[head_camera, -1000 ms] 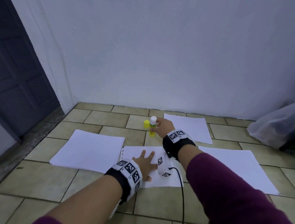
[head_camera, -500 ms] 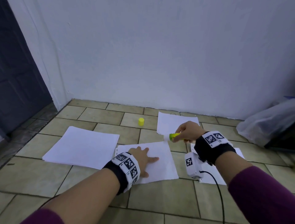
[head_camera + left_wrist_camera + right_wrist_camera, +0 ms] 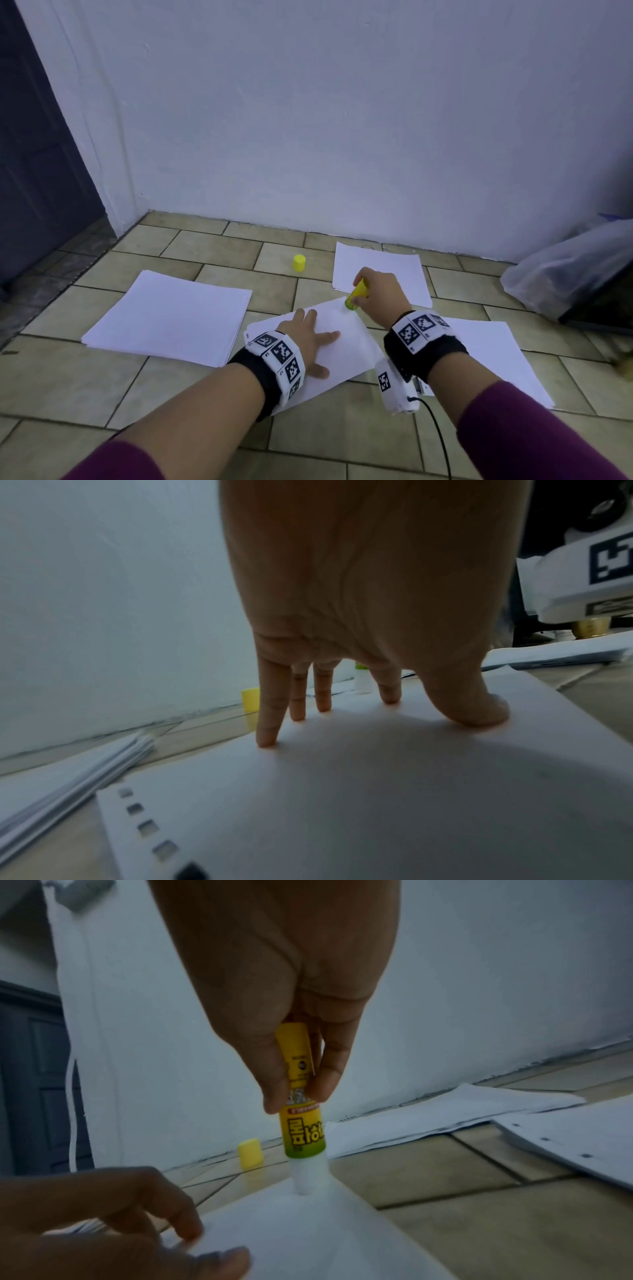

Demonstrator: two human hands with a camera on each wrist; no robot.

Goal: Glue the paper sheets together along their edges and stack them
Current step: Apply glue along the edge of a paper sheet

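Since earlier: glue stick carried from near cap down onto sheet far corner.

Head: left hand spread flat, pinning sheet; right hand nearer that corner.

Left wrist: fingertips pressing paper.

Right wrist: stick pinched upright, tip touching corner; sheet edge running back toward wrist.

The glue stick label carries large black Korean lettering, inverted and not clearly legible
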